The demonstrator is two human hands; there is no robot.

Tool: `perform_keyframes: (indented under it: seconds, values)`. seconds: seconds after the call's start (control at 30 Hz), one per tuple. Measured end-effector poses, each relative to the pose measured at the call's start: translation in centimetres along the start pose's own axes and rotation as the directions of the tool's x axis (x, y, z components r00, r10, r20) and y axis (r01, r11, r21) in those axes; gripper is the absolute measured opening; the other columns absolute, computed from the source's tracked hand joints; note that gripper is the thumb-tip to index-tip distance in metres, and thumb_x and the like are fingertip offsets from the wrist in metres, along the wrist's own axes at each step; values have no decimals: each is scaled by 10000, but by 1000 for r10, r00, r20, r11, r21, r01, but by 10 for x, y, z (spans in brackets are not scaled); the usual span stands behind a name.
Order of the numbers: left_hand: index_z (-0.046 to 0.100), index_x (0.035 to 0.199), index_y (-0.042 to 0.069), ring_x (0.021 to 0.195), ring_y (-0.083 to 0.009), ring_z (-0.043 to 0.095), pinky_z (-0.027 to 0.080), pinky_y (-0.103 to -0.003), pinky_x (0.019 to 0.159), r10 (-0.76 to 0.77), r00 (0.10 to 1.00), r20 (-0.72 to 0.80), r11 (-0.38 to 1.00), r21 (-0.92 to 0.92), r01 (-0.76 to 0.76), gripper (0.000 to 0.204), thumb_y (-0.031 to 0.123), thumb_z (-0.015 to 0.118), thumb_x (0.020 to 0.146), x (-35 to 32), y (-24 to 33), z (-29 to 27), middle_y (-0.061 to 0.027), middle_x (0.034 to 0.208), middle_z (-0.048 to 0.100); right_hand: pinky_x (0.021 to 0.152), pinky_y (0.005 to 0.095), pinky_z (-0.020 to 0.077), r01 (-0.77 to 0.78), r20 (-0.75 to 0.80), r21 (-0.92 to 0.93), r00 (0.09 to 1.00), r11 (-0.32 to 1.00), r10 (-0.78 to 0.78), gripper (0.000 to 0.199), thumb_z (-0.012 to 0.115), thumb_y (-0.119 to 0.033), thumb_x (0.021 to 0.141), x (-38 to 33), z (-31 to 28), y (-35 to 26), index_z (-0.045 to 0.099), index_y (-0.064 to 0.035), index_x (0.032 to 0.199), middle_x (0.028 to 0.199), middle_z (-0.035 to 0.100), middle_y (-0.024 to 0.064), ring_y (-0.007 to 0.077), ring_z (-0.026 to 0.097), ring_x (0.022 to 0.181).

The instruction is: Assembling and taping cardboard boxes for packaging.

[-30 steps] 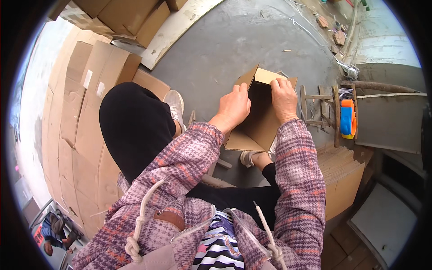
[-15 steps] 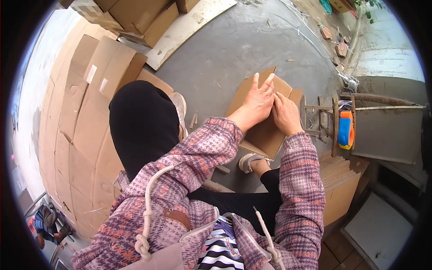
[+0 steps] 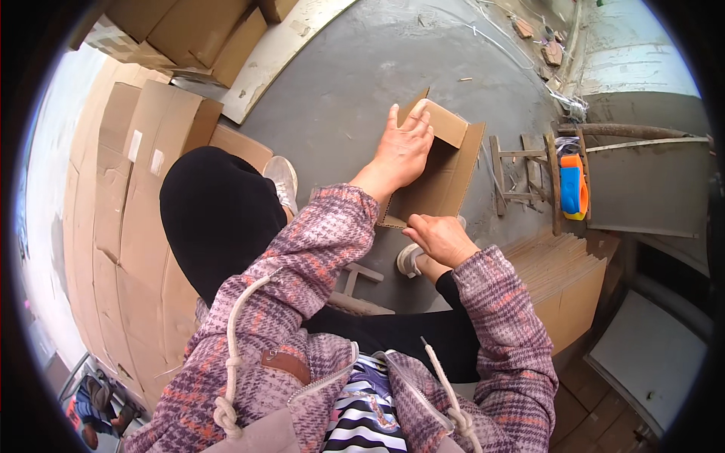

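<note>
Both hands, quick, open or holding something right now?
Left hand: open, fingers spread at the cardboard box.
Right hand: fingers curled at the box's near edge; grip can't be told.

Plaid jacket [image 3: 302, 260], black trousers [image 3: 215, 223], pale shoes [image 3: 281, 180].
Purple-orange check, knotted cream cords [image 3: 233, 351], brown patch [image 3: 287, 366], open zip [image 3: 327, 380], striped shirt [image 3: 366, 423].

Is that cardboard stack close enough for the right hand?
Probably yes: the cardboard stack shows beside the right sleeve, its top looks uncovered, though the right hand is at the open box.
</note>
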State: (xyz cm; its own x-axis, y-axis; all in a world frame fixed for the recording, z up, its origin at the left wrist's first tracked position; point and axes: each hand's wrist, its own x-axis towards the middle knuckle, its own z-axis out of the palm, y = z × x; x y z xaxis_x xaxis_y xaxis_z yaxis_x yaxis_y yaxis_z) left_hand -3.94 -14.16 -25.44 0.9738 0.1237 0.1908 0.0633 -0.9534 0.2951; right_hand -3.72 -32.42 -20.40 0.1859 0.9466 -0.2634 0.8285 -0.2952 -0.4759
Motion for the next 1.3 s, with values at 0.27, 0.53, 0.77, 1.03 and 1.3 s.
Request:
perform_keyframes:
  seconds: [0.27, 0.53, 0.77, 1.03, 1.3]
  values:
    - [484, 1271, 20, 1331, -299, 309, 269, -504, 1065, -57, 972, -226, 995, -91, 37, 454, 146, 539, 839, -4, -1, -2, -156, 1395, 390, 597, 437, 493, -278, -65, -120, 960, 953, 272, 295, 479, -317, 934, 19, 16, 13, 518, -39, 843, 727, 627, 170, 325, 632, 695]
    - [418, 1303, 1, 1203, -311, 449, 344, -384, 1030, -537, 844, 17, 372, -893, 255, 413, 153, 471, 923, -33, 13, 10, -184, 1262, 500, 636, 419, 481, -303, -114, -243, 952, 922, 283, 302, 486, -347, 926, 23, 36, 14, 511, -58, 843, 726, 591, 124, 307, 613, 722]
    - [363, 1334, -8, 1179, -366, 443, 350, -425, 1017, -473, 873, -119, 730, -607, 313, 486, 90, 493, 876, -30, 24, 24, -207, 1293, 452, 771, 422, 427, -298, -96, -319, 954, 900, 282, 244, 538, -307, 883, 30, 32, 10, 529, -63, 870, 838, 569, 100, 273, 568, 837]
    - [363, 1335, -8, 1246, -366, 375, 318, -440, 1041, -513, 838, -189, 803, -451, 390, 494, 142, 513, 888, -27, 48, 36, -203, 1346, 398, 1077, 471, 246, -384, -467, -333, 861, 861, 204, 527, 595, -199, 780, 43, 7, 31, 470, 26, 1240, 1366, 377, 204, 336, 323, 1306]
    - [311, 1379, 7, 1333, -354, 257, 210, -469, 1089, -487, 867, -107, 813, -420, 404, 559, 200, 509, 893, -27, 56, 45, -188, 1425, 293, 1122, 531, 118, -460, -316, -559, 887, 690, 336, 608, 519, -321, 839, 68, -14, 69, 416, -4, 1348, 1381, 429, 145, 301, 384, 1276]
